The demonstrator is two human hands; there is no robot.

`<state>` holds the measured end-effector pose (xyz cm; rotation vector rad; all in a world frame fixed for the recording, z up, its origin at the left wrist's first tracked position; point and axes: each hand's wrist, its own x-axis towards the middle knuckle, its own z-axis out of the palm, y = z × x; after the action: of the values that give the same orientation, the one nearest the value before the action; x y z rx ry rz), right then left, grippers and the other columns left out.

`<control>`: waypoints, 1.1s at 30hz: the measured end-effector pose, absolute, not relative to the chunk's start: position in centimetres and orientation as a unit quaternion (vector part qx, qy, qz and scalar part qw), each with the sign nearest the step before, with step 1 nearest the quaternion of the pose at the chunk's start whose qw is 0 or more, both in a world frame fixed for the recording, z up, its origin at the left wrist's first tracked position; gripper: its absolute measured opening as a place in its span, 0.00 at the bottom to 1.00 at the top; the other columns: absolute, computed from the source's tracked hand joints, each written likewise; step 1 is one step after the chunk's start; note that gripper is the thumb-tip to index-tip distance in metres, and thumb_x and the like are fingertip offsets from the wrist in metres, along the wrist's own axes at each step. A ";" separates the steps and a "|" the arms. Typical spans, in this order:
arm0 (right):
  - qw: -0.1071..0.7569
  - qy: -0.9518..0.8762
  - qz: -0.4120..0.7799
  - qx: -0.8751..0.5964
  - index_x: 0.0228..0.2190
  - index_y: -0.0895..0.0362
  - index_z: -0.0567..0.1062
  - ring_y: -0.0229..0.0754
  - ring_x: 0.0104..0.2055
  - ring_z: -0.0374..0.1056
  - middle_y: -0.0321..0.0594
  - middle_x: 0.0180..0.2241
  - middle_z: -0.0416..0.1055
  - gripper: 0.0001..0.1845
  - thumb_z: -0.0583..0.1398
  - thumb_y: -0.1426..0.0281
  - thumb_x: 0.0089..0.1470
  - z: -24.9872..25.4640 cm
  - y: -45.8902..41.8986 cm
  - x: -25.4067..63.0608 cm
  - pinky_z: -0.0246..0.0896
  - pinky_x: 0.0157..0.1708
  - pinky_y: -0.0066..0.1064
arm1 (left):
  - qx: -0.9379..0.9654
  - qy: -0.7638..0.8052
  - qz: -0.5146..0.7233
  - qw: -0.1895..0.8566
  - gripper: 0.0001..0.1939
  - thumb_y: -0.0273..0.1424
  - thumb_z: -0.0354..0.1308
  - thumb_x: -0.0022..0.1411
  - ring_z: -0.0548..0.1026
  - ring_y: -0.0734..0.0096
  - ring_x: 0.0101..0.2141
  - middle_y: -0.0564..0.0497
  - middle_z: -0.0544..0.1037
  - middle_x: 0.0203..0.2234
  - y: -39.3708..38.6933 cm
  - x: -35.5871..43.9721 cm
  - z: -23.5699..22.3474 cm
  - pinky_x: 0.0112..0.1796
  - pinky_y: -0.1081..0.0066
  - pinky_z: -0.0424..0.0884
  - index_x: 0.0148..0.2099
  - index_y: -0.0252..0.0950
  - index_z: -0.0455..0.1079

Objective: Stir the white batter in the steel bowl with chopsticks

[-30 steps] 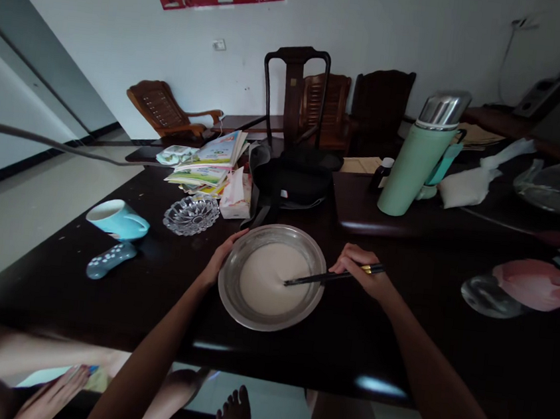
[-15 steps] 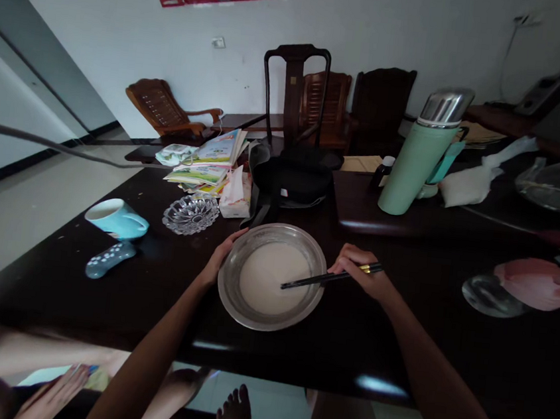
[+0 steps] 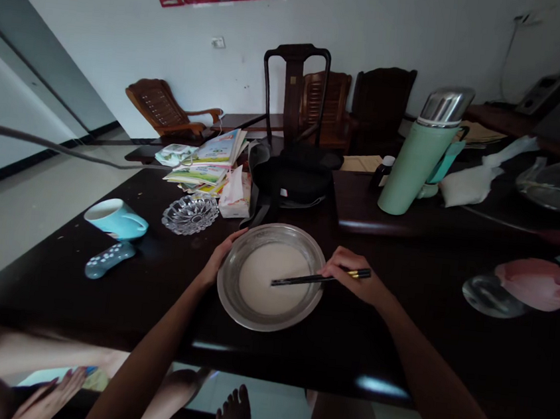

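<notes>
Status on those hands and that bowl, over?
Left fingers touching metal bowl. Right fingers holding black chopsticks, tips in pale liquid. Glass dish nearby, apart from bowl.

A home — wooden armchair [image 3: 156, 107], mug [image 3: 116, 220], tissue pack [image 3: 236, 203].

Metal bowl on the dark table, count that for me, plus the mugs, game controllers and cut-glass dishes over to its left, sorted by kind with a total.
Metal bowl: 1
Light-blue mug: 1
Game controller: 1
Cut-glass dish: 1
Total: 4
</notes>
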<state>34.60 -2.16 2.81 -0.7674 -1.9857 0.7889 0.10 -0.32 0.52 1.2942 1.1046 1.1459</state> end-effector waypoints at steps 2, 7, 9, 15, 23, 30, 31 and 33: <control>0.415 -0.804 0.302 -0.301 0.33 0.54 0.79 0.43 0.36 0.71 0.41 0.32 0.79 0.09 0.59 0.66 0.61 2.6 -2.3 34.1 0.66 0.38 0.38 | 0.537 0.461 0.477 0.521 0.34 0.52 0.54 0.60 0.65 0.46 0.60 0.43 0.70 0.60 -0.4 0.2 0.7 0.62 0.54 0.55 0.62 0.37 0.67; 0.444 -0.789 0.255 -0.340 0.27 0.54 0.78 0.43 0.32 0.70 0.40 0.27 0.77 0.13 0.57 0.67 0.62 2.7 -1.9 35.1 0.63 0.35 0.38 | 0.540 0.466 0.476 0.514 0.35 0.53 0.55 0.59 0.65 0.45 0.59 0.43 0.71 0.59 -0.2 0.2 0.7 0.61 0.54 0.57 0.61 0.35 0.69; 0.448 -0.783 0.268 -0.336 0.25 0.54 0.77 0.42 0.30 0.69 0.39 0.25 0.76 0.17 0.54 0.68 0.64 2.8 -1.9 35.5 0.63 0.34 0.37 | 0.542 0.464 0.476 0.515 0.36 0.53 0.55 0.59 0.65 0.45 0.59 0.43 0.70 0.60 -0.1 0.0 0.5 0.61 0.54 0.56 0.61 0.35 0.68; 0.421 -0.808 0.283 -0.298 0.32 0.53 0.79 0.43 0.36 0.71 0.40 0.32 0.79 0.09 0.59 0.67 0.61 2.4 -2.3 34.0 0.65 0.39 0.38 | 0.536 0.459 0.476 0.525 0.36 0.53 0.54 0.60 0.65 0.45 0.59 0.43 0.70 0.60 0.2 -0.3 -0.2 0.61 0.52 0.55 0.63 0.36 0.66; 0.451 -0.773 0.302 -0.328 0.24 0.54 0.78 0.42 0.30 0.69 0.39 0.25 0.76 0.20 0.54 0.64 0.65 3.0 -2.0 35.4 0.64 0.34 0.37 | 0.539 0.450 0.482 0.524 0.35 0.52 0.54 0.60 0.65 0.46 0.59 0.42 0.70 0.60 0.4 -0.5 -0.6 0.61 0.53 0.55 0.62 0.36 0.67; 0.412 -0.805 0.293 -0.311 0.34 0.52 0.79 0.44 0.38 0.70 0.40 0.34 0.79 0.08 0.60 0.65 0.60 2.6 -2.4 33.9 0.64 0.42 0.41 | 0.522 0.461 0.486 0.528 0.34 0.52 0.55 0.60 0.66 0.47 0.59 0.42 0.72 0.58 0.1 0.0 0.0 0.60 0.54 0.58 0.61 0.35 0.68; 0.420 -0.801 0.281 -0.321 0.33 0.52 0.79 0.44 0.37 0.70 0.40 0.33 0.79 0.08 0.60 0.65 0.61 2.7 -2.2 34.2 0.64 0.41 0.41 | 0.521 0.463 0.488 0.525 0.34 0.52 0.55 0.60 0.66 0.46 0.59 0.42 0.72 0.58 0.0 0.1 0.1 0.61 0.55 0.57 0.61 0.35 0.68; 0.439 -0.784 0.268 -0.349 0.29 0.52 0.79 0.43 0.34 0.69 0.39 0.29 0.77 0.13 0.58 0.64 0.62 3.0 -2.0 35.0 0.64 0.38 0.39 | 0.522 0.465 0.489 0.521 0.35 0.52 0.55 0.59 0.65 0.46 0.59 0.42 0.72 0.58 -0.1 0.2 0.3 0.61 0.54 0.57 0.61 0.35 0.68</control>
<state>35.00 -2.00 3.02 -0.8678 -1.9477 0.6653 0.17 -0.08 0.30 1.2521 1.1154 1.1719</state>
